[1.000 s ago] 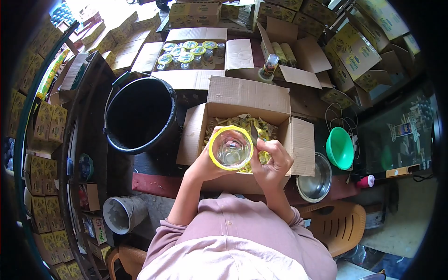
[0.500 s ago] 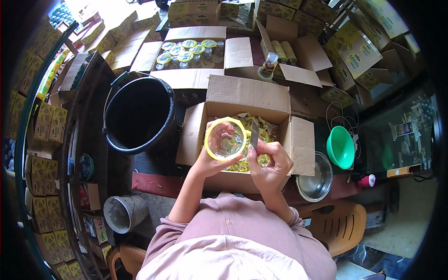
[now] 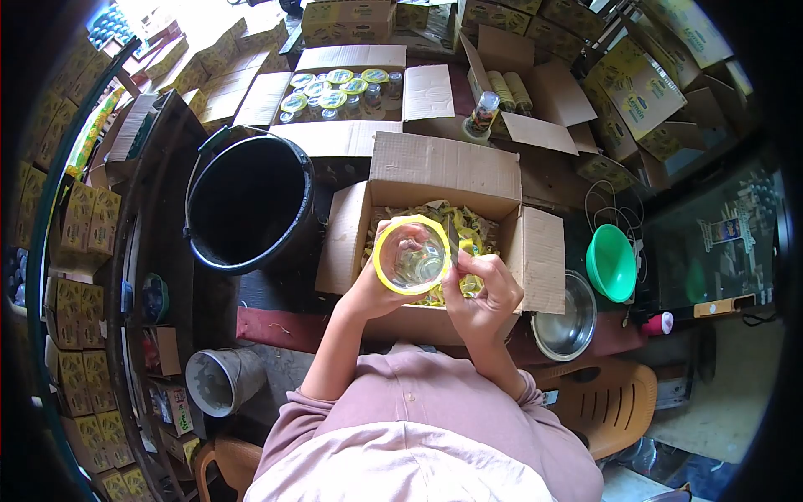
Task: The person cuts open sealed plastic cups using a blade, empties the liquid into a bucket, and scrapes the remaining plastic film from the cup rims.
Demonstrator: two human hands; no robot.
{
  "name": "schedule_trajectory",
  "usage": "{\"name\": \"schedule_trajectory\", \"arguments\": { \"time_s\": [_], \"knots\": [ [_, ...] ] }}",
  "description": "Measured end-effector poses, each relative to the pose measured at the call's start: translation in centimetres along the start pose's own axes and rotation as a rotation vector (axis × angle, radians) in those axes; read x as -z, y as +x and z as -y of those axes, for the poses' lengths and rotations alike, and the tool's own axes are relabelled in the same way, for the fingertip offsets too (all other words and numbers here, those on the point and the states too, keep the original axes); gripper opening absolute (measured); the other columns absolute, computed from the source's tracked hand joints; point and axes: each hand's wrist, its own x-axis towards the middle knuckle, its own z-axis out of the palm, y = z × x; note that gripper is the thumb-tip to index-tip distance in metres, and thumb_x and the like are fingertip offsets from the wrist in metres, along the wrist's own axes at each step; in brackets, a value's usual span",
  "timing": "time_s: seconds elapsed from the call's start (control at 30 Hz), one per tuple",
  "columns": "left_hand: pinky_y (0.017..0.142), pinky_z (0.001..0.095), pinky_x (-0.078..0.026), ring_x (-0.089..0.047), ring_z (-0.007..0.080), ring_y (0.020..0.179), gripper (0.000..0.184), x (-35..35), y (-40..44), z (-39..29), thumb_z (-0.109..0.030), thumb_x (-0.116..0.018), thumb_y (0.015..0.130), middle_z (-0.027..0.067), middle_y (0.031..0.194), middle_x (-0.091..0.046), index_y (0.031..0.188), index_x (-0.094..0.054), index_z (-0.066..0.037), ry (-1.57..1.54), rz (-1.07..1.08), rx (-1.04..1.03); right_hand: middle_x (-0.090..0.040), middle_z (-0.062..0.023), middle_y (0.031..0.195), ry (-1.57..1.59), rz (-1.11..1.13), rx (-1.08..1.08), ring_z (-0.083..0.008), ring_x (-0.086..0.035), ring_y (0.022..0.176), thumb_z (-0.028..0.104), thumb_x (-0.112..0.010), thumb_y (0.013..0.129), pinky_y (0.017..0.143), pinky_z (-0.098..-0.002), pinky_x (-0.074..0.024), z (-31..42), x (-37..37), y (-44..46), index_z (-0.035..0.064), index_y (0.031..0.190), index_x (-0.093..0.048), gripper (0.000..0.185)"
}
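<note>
My left hand [image 3: 366, 291] is wrapped around a clear cup [image 3: 411, 258] with a yellow rim, its round opening tilted up toward me. Between the thumb and fingers of my right hand [image 3: 487, 294] is a thin dark blade [image 3: 453, 238], held upright at the right side of the yellow rim. Whether its edge touches the rim I cannot tell. Both hands are over an open cardboard box [image 3: 443, 163], inside which lie many yellow scraps [image 3: 478, 224].
A black bucket [image 3: 288, 251] stands left of the box. To the right are a metal bowl [image 3: 544, 339] and a green bowl [image 3: 598, 263]. Behind, an open carton [image 3: 351, 138] holds several lidded cups, near a standing jar [image 3: 481, 117]. Below sits a grey bucket [image 3: 242, 376].
The cup has moved slightly right and down toward my right hand. The blade, which stood apart and broad side visible, is now edge-on close to the yellow rim.
</note>
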Motion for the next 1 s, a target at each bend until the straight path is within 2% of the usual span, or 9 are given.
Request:
{"name": "schedule_trajectory", "arguments": {
  "time_s": [0.33, 0.43, 0.53, 0.73, 1.0],
  "knots": [
    [0.093, 0.0331, -0.04, -0.041, 0.0256, 0.11, 0.073, 0.5, 0.1, -0.6, -0.004, -0.08, 0.055, 0.0103, 0.113, -0.039, 0.116, -0.041, -0.007, 0.145, 0.037, -0.056, -0.061, -0.0081, 0.067, 0.026, 0.006, 0.006, -0.0149, -0.06, 0.058, -0.006, -0.068, 0.065, 0.054, -0.0246, -0.0479, -0.8, 0.0, 0.1, 0.0017, 0.084, -0.064, 0.021],
    [0.093, 0.0331, -0.039, -0.041, 0.0266, 0.11, 0.073, 0.7, 0.1, -0.4, -0.004, -0.08, 0.054, 0.0107, 0.113, -0.04, 0.116, -0.042, -0.006, 0.049, -0.003, 0.008, -0.061, -0.0085, 0.068, -0.004, 0.001, -0.038, -0.0153, -0.061, 0.058, -0.005, -0.069, 0.066, 0.054, -0.0252, -0.0481, -0.4, 0.1, -0.5, 0.0015, 0.082, -0.063, 0.019],
    [0.093, 0.0333, -0.04, -0.041, 0.0268, 0.111, 0.074, 0.8, 0.2, -0.5, -0.004, -0.08, 0.054, 0.0106, 0.113, -0.04, 0.117, -0.041, -0.006, 0.089, 0.025, 0.004, -0.061, -0.0091, 0.068, -0.044, -0.032, -0.025, -0.0159, -0.062, 0.059, -0.005, -0.069, 0.066, 0.054, -0.0254, -0.0485, -0.4, -0.1, -0.7, 0.0011, 0.081, -0.062, 0.017],
    [0.092, 0.0328, -0.04, -0.042, 0.0258, 0.11, 0.072, 0.7, 0.2, -0.5, -0.005, -0.08, 0.055, 0.0105, 0.114, -0.039, 0.116, -0.042, -0.005, 0.158, 0.055, -0.047, -0.062, -0.0099, 0.069, -0.038, -0.027, -0.005, -0.0174, -0.062, 0.061, -0.006, -0.069, 0.065, 0.055, -0.0253, -0.0489, -0.5, -0.1, -0.6, 0.0006, 0.082, -0.062, 0.019],
    [0.094, 0.0325, -0.039, -0.045, 0.0218, 0.11, 0.074, 1.0, 0.1, -0.9, -0.007, -0.081, 0.055, 0.0096, 0.115, -0.039, 0.118, -0.042, -0.005, 0.102, 0.086, 0.005, -0.061, -0.0094, 0.07, 0.03, 0.01, 0.024, -0.0154, -0.061, 0.06, -0.008, -0.067, 0.064, 0.057, -0.0248, -0.0487, -1.1, 0.0, -0.2, 0.0015, 0.086, -0.064, 0.024]
  ]
}}
